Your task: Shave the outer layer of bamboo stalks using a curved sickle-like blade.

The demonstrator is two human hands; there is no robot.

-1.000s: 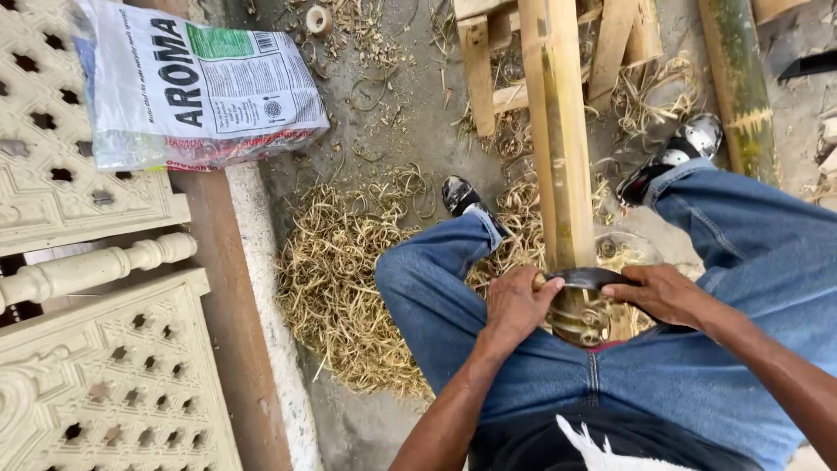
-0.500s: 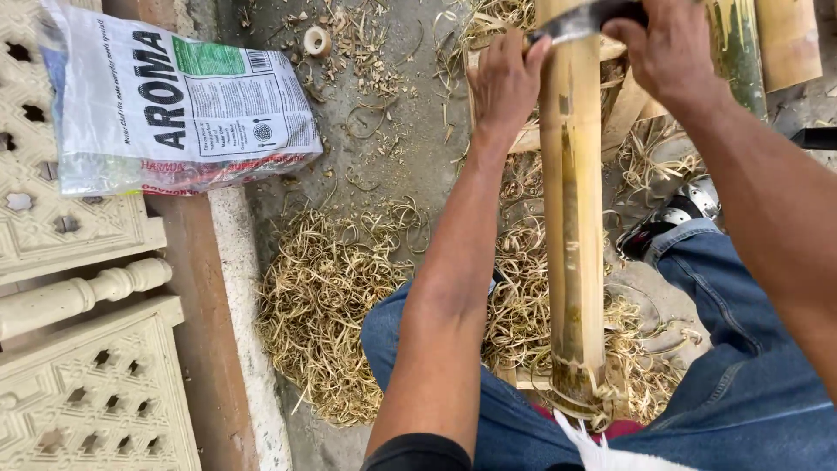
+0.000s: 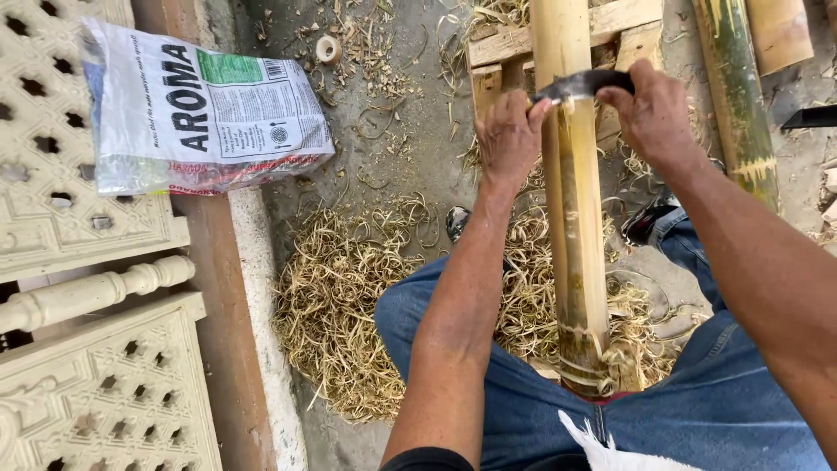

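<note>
Bamboo pole (image 3: 580, 235) lies lengthwise between the knees, near end resting on the lap, far end over a wooden pallet (image 3: 610, 26). Curved dark blade (image 3: 582, 85) sits crosswise on the pole. Left hand (image 3: 510, 135) grips the blade's left end, fingers closed; right hand (image 3: 654, 109) wrapped tight around its right end. Below the grip: scraped pale strip on the pole. Under and left: heap of shavings (image 3: 349, 305). Farther left: printed plastic bag (image 3: 196, 113), carved cream panels (image 3: 105, 384).

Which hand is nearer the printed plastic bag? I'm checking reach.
Left. The left hand grips the blade on the bamboo pole's side facing the printed plastic bag; the right hand holds the blade's far end.
</note>
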